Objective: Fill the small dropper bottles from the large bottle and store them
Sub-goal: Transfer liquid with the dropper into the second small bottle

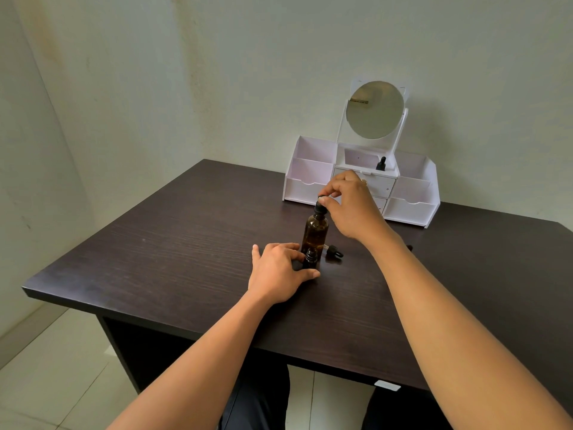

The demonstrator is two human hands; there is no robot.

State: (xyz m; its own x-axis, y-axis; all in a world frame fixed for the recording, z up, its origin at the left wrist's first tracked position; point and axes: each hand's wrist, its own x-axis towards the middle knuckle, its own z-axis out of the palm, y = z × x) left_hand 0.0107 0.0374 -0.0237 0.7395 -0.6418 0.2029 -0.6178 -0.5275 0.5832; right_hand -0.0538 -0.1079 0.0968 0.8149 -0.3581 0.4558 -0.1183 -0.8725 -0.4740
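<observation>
L hand: down on the table, thumb + fingers curled round the small bottle, gripping it low on the body.
Small bottle: upright, dark, neck uncapped, standing just in front of the large bottle. Touching or not, can't tell from this angle.
R hand: up above the large bottle, fingertips + thumb pinching the black dropper top, other fingers curled in.
Large bottle: amber glass, upright, mid-table, approx centre of view. The dropper top sits at its neck; whether it's seated or lifted, can't tell.
Loose dropper: black, lying on its side on the table, just R of the two bottles, no hand on it.
Stored bottle: small, dark, capped, upright in the organizer's top centre compartment, below the mirror.
Organizer: white, at the table's far edge against the wall, well behind the hands. Side compartments open-topped, centre drawers partly hidden by the R hand.
</observation>
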